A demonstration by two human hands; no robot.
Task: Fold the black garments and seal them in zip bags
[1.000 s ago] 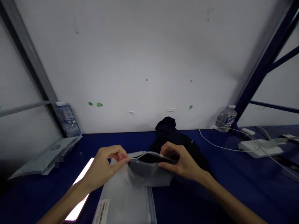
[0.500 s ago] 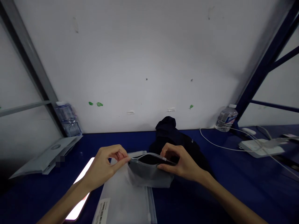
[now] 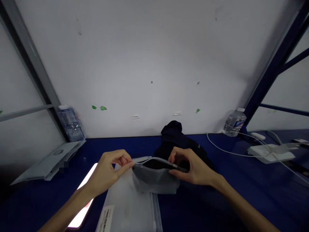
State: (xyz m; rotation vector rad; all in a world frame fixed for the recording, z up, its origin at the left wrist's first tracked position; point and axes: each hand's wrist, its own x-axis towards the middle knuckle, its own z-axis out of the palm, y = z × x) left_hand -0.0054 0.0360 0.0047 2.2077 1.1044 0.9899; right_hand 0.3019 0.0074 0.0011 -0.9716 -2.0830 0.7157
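Observation:
A frosted plastic zip bag hangs between my hands, its mouth parted in the middle and the dark inside showing. My left hand pinches the bag's left top corner between thumb and fingertips. At the right end of the bag's mouth, my right hand is closed on the zip, with the small white slider beside its fingers. Whether the fingers grip the slider itself is hard to see. Under the zip bag lies a larger frosted plastic bag with a barcode label at its lower left.
A phone with a lit screen lies under my left forearm. Dark cloth is heaped behind my right hand. Flat packets and a bottle stand left; another bottle, cables and a white power strip are right.
My right hand has slid a little to the right along the zip, and the slider shows farther right. The bag's mouth is parted over a longer stretch. My left hand has stayed put.

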